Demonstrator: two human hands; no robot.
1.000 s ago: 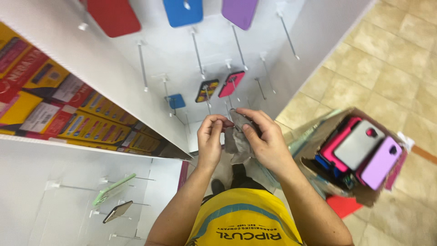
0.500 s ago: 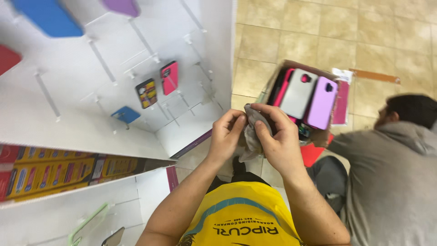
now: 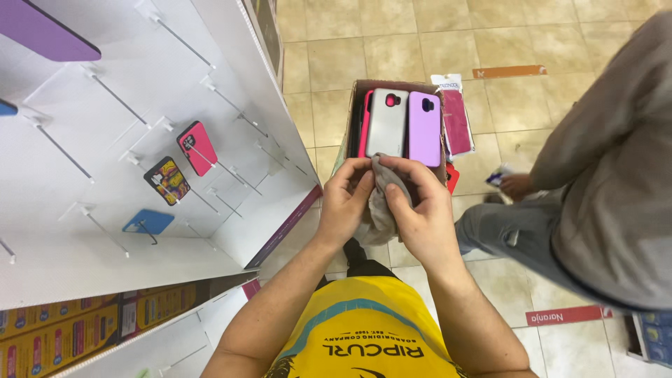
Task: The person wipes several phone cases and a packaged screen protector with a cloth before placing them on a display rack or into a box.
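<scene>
My left hand (image 3: 344, 203) and my right hand (image 3: 416, 210) are close together in front of my chest, both gripping a crumpled grey cloth (image 3: 381, 203) between thumbs and fingers. Whether anything is wrapped inside the cloth is hidden. Just beyond my hands, on the tiled floor, stands a cardboard box (image 3: 358, 91) holding upright phone cases: a grey one (image 3: 387, 122), a lilac one (image 3: 424, 128) and a pink-red one (image 3: 366, 122).
A white peg display (image 3: 105, 140) to my left carries a pink case (image 3: 197, 148), a patterned case (image 3: 167, 180), a blue case (image 3: 148, 222) and a purple case (image 3: 43, 33). Yellow boxes (image 3: 63, 336) sit below. A person in grey (image 3: 616, 182) crouches at the right.
My view has swung right, from the peg display to the box on the floor. The crouching person has come closer into view. My hands keep working the cloth.
</scene>
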